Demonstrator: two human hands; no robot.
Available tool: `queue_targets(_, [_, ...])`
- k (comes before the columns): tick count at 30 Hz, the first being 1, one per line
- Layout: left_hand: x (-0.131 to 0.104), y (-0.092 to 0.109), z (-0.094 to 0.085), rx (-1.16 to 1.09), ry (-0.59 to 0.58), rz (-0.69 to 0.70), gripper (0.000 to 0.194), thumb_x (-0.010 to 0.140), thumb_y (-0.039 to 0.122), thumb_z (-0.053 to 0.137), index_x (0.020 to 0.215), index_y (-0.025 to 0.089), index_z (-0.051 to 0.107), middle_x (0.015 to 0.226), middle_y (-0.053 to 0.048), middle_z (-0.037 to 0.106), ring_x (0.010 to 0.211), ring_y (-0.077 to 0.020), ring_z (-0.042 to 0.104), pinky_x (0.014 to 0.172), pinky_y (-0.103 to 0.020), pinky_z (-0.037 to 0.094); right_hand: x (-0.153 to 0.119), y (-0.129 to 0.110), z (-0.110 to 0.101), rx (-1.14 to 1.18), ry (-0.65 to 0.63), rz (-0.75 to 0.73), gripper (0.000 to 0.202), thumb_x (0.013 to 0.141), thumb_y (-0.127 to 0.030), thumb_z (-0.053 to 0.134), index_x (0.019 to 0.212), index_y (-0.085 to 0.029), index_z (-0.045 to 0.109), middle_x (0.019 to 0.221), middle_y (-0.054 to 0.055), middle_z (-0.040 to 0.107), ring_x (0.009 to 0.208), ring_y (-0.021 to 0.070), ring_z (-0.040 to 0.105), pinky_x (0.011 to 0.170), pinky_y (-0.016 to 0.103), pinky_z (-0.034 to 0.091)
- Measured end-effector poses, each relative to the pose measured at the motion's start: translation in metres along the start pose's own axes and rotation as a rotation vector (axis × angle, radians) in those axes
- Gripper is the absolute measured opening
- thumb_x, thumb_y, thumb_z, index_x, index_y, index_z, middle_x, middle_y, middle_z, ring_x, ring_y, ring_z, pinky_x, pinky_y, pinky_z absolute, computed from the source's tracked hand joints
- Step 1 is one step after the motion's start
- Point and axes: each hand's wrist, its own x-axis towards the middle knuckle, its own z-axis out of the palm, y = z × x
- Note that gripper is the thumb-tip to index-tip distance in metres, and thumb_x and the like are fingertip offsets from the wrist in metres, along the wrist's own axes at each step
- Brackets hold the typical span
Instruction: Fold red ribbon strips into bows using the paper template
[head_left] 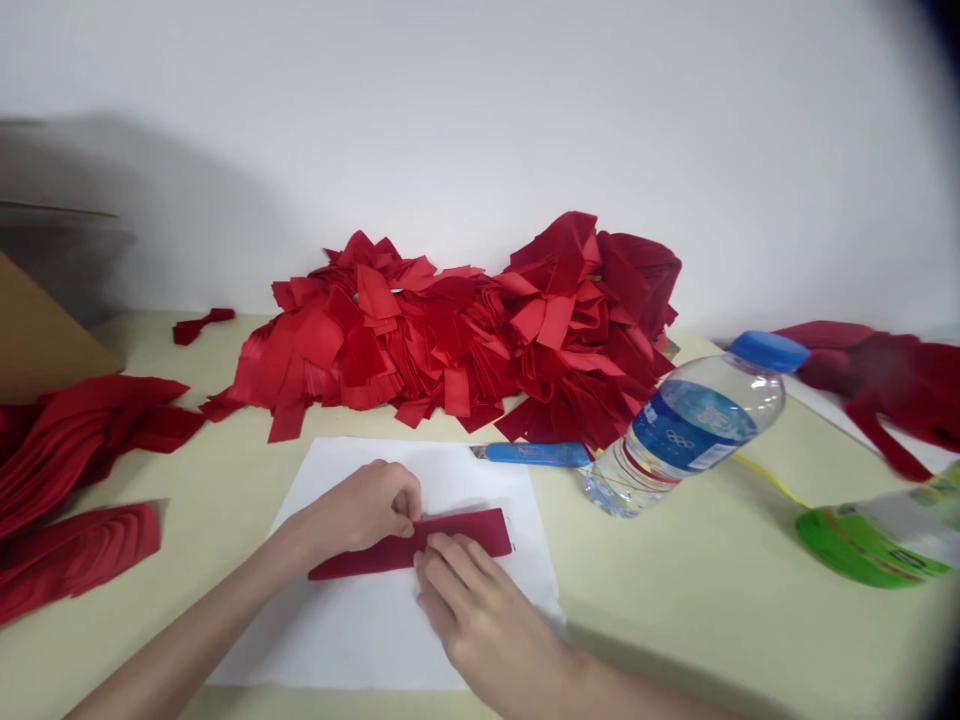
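- Red pile (465,340) stands just beyond the white sheet (360,640); blue cutter (536,454) crosses the sheet's far right corner.
- Open bench (660,590) runs rightward from the sheet.
- Mid-sheet lies a dark red strip (476,532), straight-edged.
- Left hand (367,510) pinches its upper edge; right hand (487,610) rests fingers on it, grip unclear.

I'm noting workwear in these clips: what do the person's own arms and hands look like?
The ungloved left hand and ungloved right hand show no ring or wristband. Both slim, bare forearms show no sleeve within the picture, and no clear markings.
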Motion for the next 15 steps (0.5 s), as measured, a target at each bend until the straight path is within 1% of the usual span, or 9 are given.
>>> queue_targets(1, [0.002,-0.002,-0.001,-0.019,-0.016,-0.006,0.005,0.066,0.020,0.055,0.065,0.019,0.059,0.063,0.001,0.063,0.061,-0.0159,0.058,0.055,-0.025,0.041,0.002,0.003,-0.003,0.057,-0.003,0.024,0.019,0.086,-0.012,0.049,0.099,-0.008,0.062,0.104,0.011,0.061,0.105,0.0271,0.049,0.091,0.038,0.038])
queue_targets(3, [0.007,-0.005,-0.004,-0.060,-0.057,-0.014,0.006,0.064,0.023,0.058,0.067,0.019,0.061,0.064,0.001,0.064,0.062,-0.0165,0.059,0.055,-0.024,0.042,0.007,0.013,-0.012,0.252,-0.012,0.095,0.015,0.087,-0.015,0.049,0.094,-0.013,0.063,0.093,0.006,0.063,0.101,0.0228,0.051,0.090,0.034,0.040])
queue_targets(4, [0.010,-0.007,-0.006,-0.082,-0.079,-0.015,0.008,0.063,0.023,0.060,0.069,0.019,0.062,0.064,0.001,0.064,0.063,-0.0168,0.060,0.056,-0.024,0.042,0.011,0.020,-0.017,0.382,-0.019,0.145,0.015,0.088,-0.017,0.049,0.092,-0.015,0.063,0.091,0.004,0.064,0.099,0.0199,0.051,0.090,0.032,0.040])
queue_targets(5, [0.012,-0.009,-0.008,-0.105,-0.102,-0.016,0.010,0.062,0.024,0.061,0.070,0.019,0.063,0.065,0.001,0.065,0.064,-0.0170,0.060,0.057,-0.024,0.043,0.014,0.029,-0.023,0.492,-0.014,0.192,0.015,0.089,-0.018,0.049,0.094,-0.017,0.063,0.093,0.003,0.063,0.098,0.0176,0.051,0.090,0.030,0.041])
queue_targets(6, [0.015,-0.010,-0.010,-0.126,-0.123,-0.015,0.012,0.061,0.024,0.063,0.071,0.019,0.064,0.065,0.001,0.065,0.064,-0.0171,0.061,0.057,-0.024,0.044,0.017,0.039,-0.027,0.556,0.007,0.237,0.017,0.089,-0.017,0.048,0.096,-0.018,0.063,0.092,0.003,0.064,0.096,0.0166,0.052,0.088,0.030,0.042])
queue_targets(8, [0.017,-0.013,-0.014,-0.162,-0.155,-0.012,0.014,0.060,0.025,0.065,0.073,0.018,0.064,0.065,0.001,0.066,0.064,-0.0170,0.062,0.057,-0.024,0.045,0.021,0.058,-0.034,0.604,0.069,0.315,0.018,0.087,-0.015,0.049,0.098,-0.018,0.064,0.093,0.004,0.063,0.096,0.0167,0.052,0.087,0.031,0.042])
queue_targets(10, [0.018,-0.014,-0.015,-0.186,-0.168,-0.009,0.014,0.060,0.025,0.065,0.072,0.018,0.064,0.064,0.001,0.066,0.062,-0.0168,0.061,0.056,-0.024,0.045,0.024,0.075,-0.036,0.631,0.085,0.385,0.016,0.085,-0.015,0.051,0.094,-0.018,0.065,0.092,0.005,0.063,0.095,0.0170,0.052,0.086,0.031,0.041])
queue_targets(12, [0.017,-0.013,-0.014,-0.198,-0.150,-0.003,0.013,0.060,0.025,0.066,0.070,0.018,0.061,0.062,0.001,0.065,0.060,-0.0165,0.061,0.055,-0.024,0.044,0.026,0.085,-0.035,0.672,0.052,0.430,0.014,0.085,-0.015,0.053,0.090,-0.019,0.066,0.091,0.004,0.064,0.092,0.0162,0.053,0.084,0.030,0.041])
queue_targets(15, [0.013,-0.011,-0.011,-0.204,-0.083,0.015,0.013,0.060,0.025,0.066,0.067,0.019,0.057,0.059,0.003,0.063,0.058,-0.0158,0.059,0.053,-0.024,0.042,0.031,0.088,-0.028,0.741,-0.047,0.434,0.012,0.082,-0.020,0.058,0.089,-0.021,0.068,0.091,0.002,0.065,0.093,0.0155,0.054,0.083,0.028,0.040])
